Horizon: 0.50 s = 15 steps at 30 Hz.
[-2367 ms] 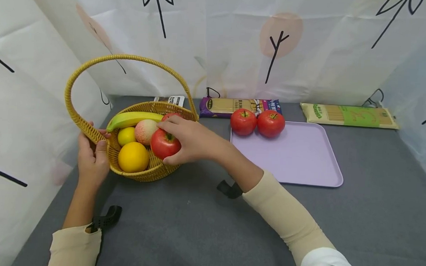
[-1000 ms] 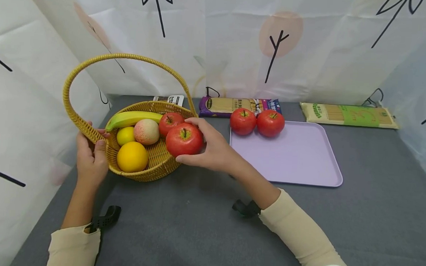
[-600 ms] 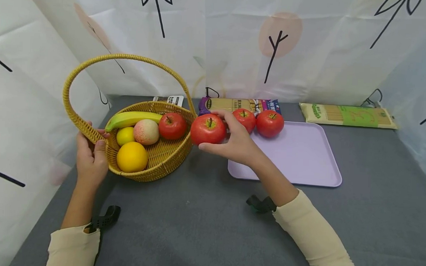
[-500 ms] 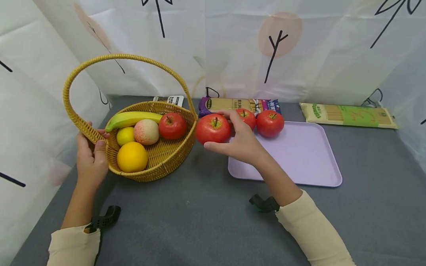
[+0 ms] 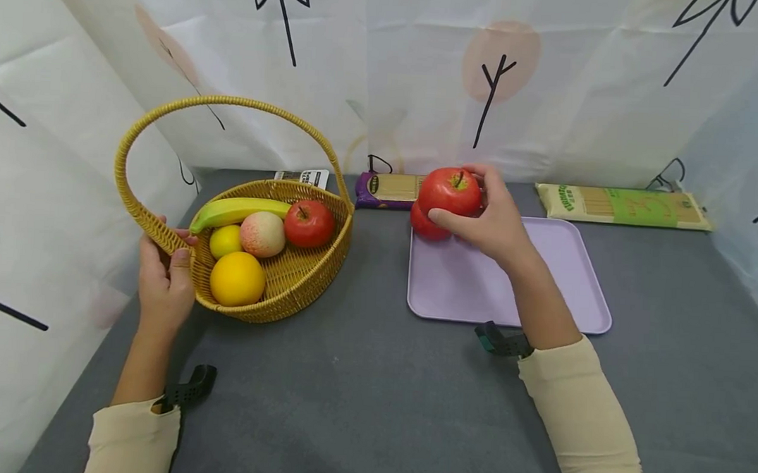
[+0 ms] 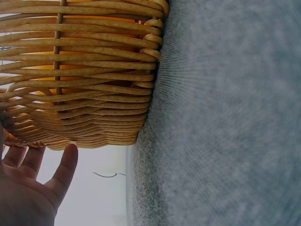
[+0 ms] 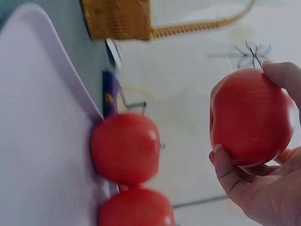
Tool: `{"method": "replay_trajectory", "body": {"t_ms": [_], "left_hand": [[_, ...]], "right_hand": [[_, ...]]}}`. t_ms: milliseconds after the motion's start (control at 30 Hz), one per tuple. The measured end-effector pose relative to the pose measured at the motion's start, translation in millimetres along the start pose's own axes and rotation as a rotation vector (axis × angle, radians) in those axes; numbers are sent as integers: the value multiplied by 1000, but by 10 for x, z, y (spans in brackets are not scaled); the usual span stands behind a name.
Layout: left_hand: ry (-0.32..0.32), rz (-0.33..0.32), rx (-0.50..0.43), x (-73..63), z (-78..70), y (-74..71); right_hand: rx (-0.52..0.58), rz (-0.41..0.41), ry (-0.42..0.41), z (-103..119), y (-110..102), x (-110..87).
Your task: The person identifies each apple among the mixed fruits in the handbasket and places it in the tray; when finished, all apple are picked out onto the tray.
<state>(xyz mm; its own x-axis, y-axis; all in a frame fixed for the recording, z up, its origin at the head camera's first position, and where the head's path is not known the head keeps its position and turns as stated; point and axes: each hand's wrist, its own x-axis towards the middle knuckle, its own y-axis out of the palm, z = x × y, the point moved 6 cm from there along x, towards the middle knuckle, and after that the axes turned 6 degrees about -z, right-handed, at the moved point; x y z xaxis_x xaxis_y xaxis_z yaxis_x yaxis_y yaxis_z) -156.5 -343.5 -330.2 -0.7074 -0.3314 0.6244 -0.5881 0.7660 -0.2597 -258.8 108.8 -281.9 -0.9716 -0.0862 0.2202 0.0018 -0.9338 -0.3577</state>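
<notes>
My right hand grips a red apple in the air over the back left part of the lilac tray. Two more apples sit at that end of the tray; one apple shows partly in the head view, the other is hidden there. Both appear in the right wrist view, the nearer apple cut off by the edge. At left, my left hand holds the side of the yellow wicker basket where its handle meets the rim. In the left wrist view, fingers touch the weave.
Inside the basket lie a banana, a lemon, a peach, an orange and a red apple. Along the back edge are a purple noodle packet, a green-and-cream noodle packet and a small labelled packet.
My right hand has lifted the apple out of the basket and carried it right, over the tray's apples. The left hand and the basket have stayed in place.
</notes>
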Motion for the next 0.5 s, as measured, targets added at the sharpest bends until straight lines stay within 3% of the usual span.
{"method": "replay_trajectory", "body": {"t_ms": [333, 500], "left_hand": [[-9, 12, 5, 2, 9, 11], [-9, 11, -6, 0, -4, 13]], "right_hand": [[-59, -190, 161, -251, -526, 75], [-97, -224, 273, -476, -740, 104]]}}
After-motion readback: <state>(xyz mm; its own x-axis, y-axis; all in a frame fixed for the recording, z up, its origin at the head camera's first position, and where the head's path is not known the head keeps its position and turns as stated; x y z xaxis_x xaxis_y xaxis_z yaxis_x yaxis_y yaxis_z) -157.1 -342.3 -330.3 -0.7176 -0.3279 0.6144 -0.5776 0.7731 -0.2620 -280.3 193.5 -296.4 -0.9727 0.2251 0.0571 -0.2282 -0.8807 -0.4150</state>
